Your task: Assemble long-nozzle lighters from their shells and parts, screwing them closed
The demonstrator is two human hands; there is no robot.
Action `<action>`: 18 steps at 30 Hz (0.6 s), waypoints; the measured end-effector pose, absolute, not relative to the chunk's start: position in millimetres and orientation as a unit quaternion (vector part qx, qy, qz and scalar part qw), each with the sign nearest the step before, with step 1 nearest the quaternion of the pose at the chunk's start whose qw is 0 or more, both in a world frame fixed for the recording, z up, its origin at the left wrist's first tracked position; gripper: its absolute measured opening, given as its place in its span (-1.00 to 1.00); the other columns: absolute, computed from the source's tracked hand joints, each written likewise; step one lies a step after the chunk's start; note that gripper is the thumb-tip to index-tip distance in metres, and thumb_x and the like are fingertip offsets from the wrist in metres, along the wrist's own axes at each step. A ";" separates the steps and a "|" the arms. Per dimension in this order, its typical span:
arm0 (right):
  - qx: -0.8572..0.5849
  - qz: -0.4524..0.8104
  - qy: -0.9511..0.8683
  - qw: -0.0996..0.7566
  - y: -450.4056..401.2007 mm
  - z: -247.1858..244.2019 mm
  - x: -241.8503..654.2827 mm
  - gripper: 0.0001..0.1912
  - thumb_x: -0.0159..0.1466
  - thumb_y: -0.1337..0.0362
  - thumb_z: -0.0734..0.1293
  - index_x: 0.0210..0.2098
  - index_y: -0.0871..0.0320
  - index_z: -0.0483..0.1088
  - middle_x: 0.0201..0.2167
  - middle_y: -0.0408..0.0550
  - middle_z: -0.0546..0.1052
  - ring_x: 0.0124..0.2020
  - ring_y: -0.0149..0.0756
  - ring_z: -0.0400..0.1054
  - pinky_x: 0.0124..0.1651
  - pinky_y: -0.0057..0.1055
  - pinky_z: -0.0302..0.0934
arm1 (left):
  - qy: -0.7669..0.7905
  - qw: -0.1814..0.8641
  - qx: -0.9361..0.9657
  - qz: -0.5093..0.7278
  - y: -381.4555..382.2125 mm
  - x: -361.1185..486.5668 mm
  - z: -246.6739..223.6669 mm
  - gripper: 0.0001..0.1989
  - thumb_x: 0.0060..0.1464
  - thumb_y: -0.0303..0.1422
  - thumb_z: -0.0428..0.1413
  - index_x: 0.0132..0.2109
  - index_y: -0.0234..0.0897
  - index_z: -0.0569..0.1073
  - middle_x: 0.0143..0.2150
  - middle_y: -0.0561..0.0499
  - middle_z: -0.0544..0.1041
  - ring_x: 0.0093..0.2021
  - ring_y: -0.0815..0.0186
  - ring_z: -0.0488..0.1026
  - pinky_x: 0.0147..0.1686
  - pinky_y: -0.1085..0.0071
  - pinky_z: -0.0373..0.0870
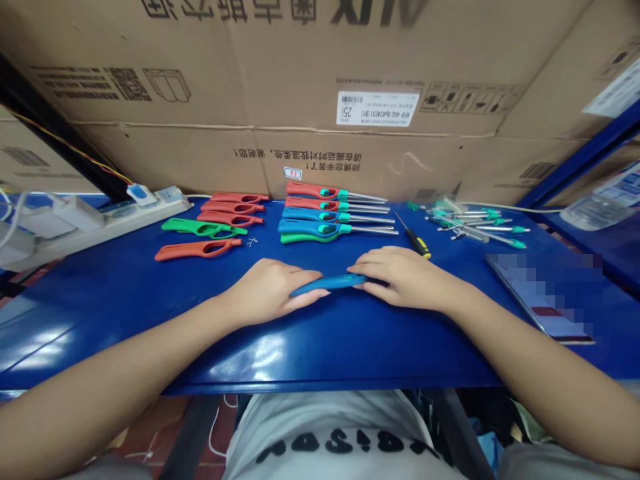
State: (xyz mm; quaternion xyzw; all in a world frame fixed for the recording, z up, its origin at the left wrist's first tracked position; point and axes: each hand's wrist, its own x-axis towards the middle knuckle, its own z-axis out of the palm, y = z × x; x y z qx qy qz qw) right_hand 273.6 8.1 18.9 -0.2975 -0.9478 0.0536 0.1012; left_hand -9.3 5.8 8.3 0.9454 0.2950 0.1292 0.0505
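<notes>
Bench [320, 353], blue and glossy, ran the full width of our view, light glaring off its front left. Behind it we noted a cardboard wall [190, 143] with its printing upside down; at left a power strip [125, 223] with plugs, at right a flat device [545, 300], its screen blurred out. Far side, left to centre: loose handles [193, 249] in red, orange and green, then a stack of lighters [313, 229] with metal tubes pointing right. A yellow-and-black screwdriver [417, 243] lay just right of them, and beyond it a heap of clear parts [475, 223] with teal tips.

Both our forearms reached in from the lower corners and converged at mid-bench, backs of the hands upward. Our left hand [265, 290] was closed to a pinch, thumb nearer us and fingers beyond, on the left end of a blue handle [327, 285]. Our right hand [400, 277] pinched the right end likewise, fingertips nearly meeting around it.

We recorded the blue handle over the middle of the bench, between the hands, narrow edge up. Its long axis ran left to right, right end slightly farther from us. Which end was the nozzle end, we could not tell.
</notes>
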 end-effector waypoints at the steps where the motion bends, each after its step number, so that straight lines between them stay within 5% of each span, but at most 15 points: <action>1: -0.304 0.048 -0.947 0.096 9.4 19.0 275.1 -0.70 0.44 0.20 0.23 0.01 0.18 0.52 -0.13 0.07 0.61 -0.11 -0.14 0.49 -0.02 -0.23 0.30 | 0.304 0.060 0.942 0.127 5.8 -9.2 8.9 -0.59 0.41 -0.08 -0.07 0.06 -0.23 0.52 -0.16 -0.04 0.68 -0.24 0.18 0.64 -0.27 0.36 0.44; 10: -0.325 -0.045 -0.943 0.061 7.3 16.3 269.6 -0.64 0.49 0.18 0.14 -0.03 0.19 0.51 -0.17 0.08 0.63 -0.21 -0.15 0.50 -0.18 -0.26 0.23 | 0.334 0.133 0.927 0.109 -0.1 -4.3 9.3 -0.58 0.42 -0.14 -0.08 0.25 -0.23 0.38 0.09 -0.10 0.56 0.00 0.15 0.57 0.00 0.26 0.49; 18: -0.335 -0.027 -0.939 0.072 28.7 17.8 296.2 -0.63 0.37 0.12 0.34 0.08 0.18 0.45 0.04 0.12 0.54 0.02 -0.04 0.43 0.07 -0.15 0.25 | 0.343 0.120 0.926 0.101 4.4 -2.5 3.8 -0.55 0.43 -0.16 -0.11 0.25 -0.31 0.40 0.06 -0.16 0.53 -0.02 0.11 0.56 0.01 0.18 0.51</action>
